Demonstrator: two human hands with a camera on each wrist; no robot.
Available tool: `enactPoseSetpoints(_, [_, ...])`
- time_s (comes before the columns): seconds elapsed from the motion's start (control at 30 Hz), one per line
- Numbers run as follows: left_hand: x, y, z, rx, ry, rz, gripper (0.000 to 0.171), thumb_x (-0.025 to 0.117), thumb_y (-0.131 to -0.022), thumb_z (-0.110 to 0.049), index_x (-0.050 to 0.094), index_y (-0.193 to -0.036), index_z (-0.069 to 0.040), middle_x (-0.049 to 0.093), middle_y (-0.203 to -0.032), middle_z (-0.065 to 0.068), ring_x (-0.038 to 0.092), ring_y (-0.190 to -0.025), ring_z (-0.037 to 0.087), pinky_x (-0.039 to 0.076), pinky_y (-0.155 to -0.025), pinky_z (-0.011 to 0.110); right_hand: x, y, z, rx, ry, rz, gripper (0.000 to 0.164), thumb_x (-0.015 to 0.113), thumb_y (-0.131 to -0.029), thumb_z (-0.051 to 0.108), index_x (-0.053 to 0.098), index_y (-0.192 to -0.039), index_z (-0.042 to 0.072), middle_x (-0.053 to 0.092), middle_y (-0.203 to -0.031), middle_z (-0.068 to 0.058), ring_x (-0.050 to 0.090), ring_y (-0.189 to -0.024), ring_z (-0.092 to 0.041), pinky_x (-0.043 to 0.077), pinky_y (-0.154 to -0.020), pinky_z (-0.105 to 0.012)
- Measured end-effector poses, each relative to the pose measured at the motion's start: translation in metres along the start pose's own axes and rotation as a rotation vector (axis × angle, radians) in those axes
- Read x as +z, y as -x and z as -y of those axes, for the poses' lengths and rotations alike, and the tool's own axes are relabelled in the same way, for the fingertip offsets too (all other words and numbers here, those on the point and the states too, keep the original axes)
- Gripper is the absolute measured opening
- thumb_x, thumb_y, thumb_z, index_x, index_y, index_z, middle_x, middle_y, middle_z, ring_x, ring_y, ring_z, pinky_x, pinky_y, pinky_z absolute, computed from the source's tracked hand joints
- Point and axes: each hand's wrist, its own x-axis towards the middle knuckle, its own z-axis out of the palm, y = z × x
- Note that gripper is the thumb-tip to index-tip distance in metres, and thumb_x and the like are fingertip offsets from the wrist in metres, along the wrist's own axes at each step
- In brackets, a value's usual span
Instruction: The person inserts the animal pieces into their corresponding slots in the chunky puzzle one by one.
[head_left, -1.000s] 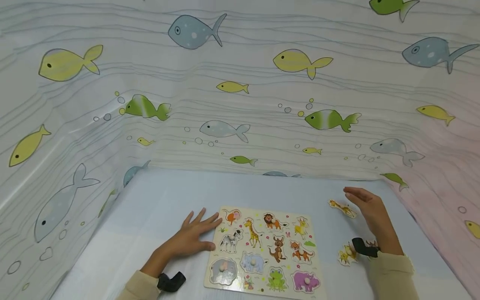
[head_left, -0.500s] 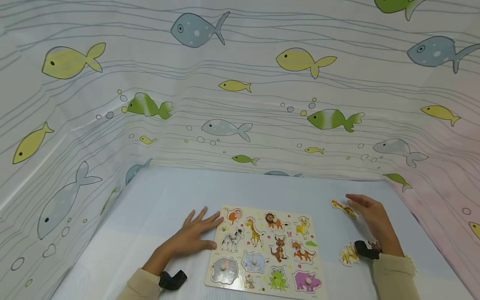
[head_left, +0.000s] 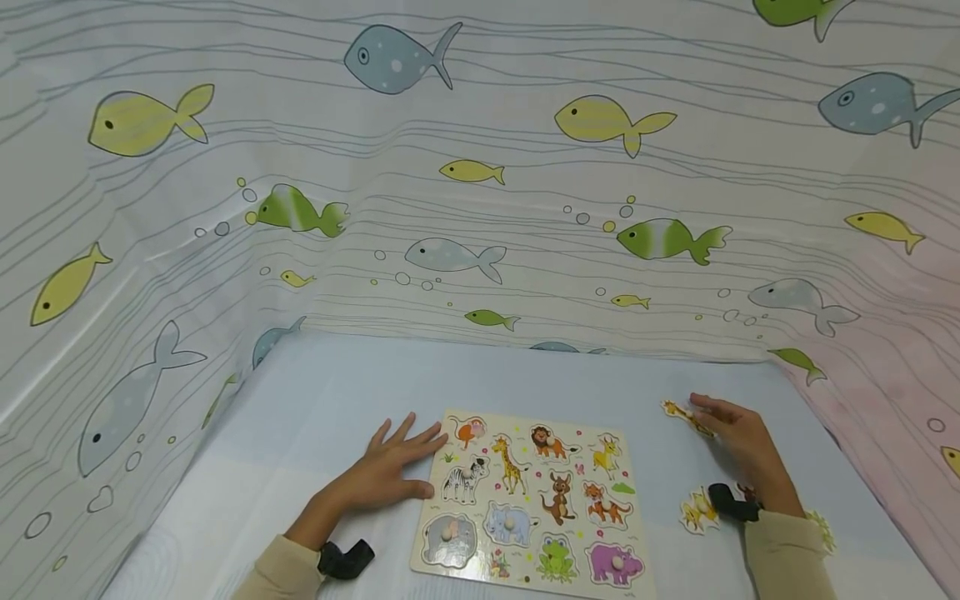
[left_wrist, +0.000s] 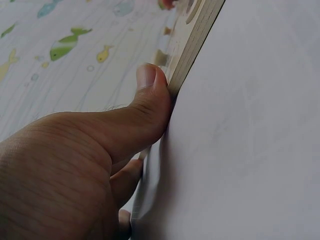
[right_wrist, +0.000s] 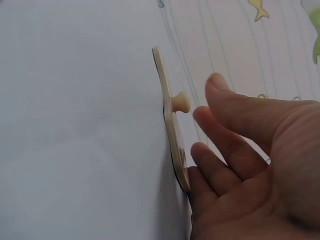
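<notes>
Right hand: this hand (head_left: 745, 435) is at the loose giraffe piece (head_left: 678, 410), fingers bent, with a gap between thumb and index finger; nothing is gripped.
Peg: the round knob (right_wrist: 182, 102) stands up from the piece toward that gap, just beside the index fingertip; the knob-up lie probably suits a pinch from above.
Lower fingers: close by the piece's near end, perhaps touching; cannot tell.
Giraffe piece: on the table (head_left: 360, 375), right of the board and well apart from it, knob side up.
Left hand: this hand (head_left: 388, 475) lies with fingers spread wide at the left edge of the puzzle board (head_left: 504, 422), thumb against the edge, holding nothing; likely steadies the board.
Board: flat; knobs show on the lion (head_left: 551, 443), grey elephant (head_left: 450, 540), blue animal (head_left: 508, 525) and purple hippo (head_left: 615, 564), so these look seated. The giraffe picture (head_left: 508, 467) shows no knob; reads as a vacant slot.
Other loose pieces: a yellow animal piece (head_left: 699, 510) beside the right wrist, a green-edged piece (head_left: 821, 532) partly behind the sleeve; both within easy reach of the right hand.
Backdrop: fish-patterned sheet (head_left: 525, 208) behind the table.
</notes>
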Motion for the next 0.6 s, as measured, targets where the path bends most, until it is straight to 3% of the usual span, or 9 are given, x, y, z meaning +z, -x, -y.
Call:
enactPoseSetpoints(0.23, [0.000, 0.000, 0.002, 0.004, -0.006, -0.005, 0.083, 0.070, -0.082, -0.057, 0.043, -0.152, -0.022, 0.033, -0.162, 0.004, 0.007, -0.154, 0.045, -0.008, -0.119, 0.068, 0.004, -0.003, -0.011, -0.117, 0.085, 0.024, 0.058, 0.068, -0.095, 0.040, 0.057, -0.140, 0.006, 0.043, -0.156, -0.016, 0.028, -0.148, -0.044, 0.024, -0.118, -0.064])
enactPoseSetpoints(0.6, [0.001, -0.001, 0.003, 0.013, -0.002, -0.001, 0.082, 0.069, -0.082, -0.057, 0.043, -0.152, -0.022, 0.033, -0.162, 0.003, 0.007, -0.154, 0.046, -0.008, -0.119, 0.068, 0.006, -0.001, -0.009, -0.193, 0.190, 0.020, 0.049, 0.065, -0.098, 0.026, 0.055, -0.141, 0.003, 0.045, -0.152, -0.023, 0.035, -0.144, -0.048, 0.032, -0.114, -0.063])
